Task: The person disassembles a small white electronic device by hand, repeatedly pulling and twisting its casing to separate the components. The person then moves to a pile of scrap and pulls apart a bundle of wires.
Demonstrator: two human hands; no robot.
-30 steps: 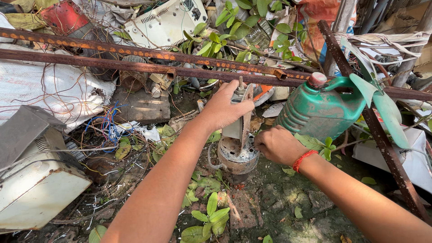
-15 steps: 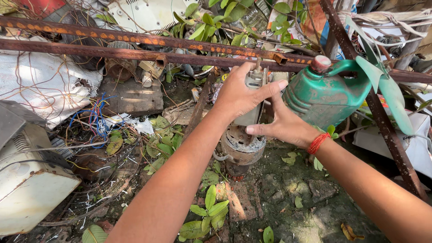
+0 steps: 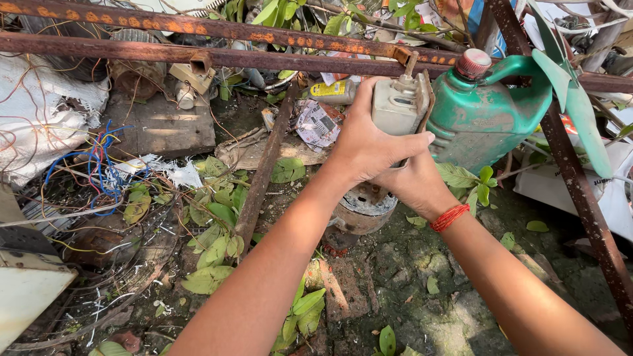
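Lifted since the earlier frame, the motor unit point(image 3: 395, 112) now sits higher in our hands, level with the green jug point(image 3: 484, 115).

Our left hand point(image 3: 366, 148) wraps closed around its pale casing, thumb across the front; our right hand point(image 3: 415, 184) grips beneath, fingers hidden. A rusty bar point(image 3: 198, 56) runs just beyond our fingertips.

The left hand point(image 3: 369, 148) hides most of the right hand point(image 3: 412, 184).
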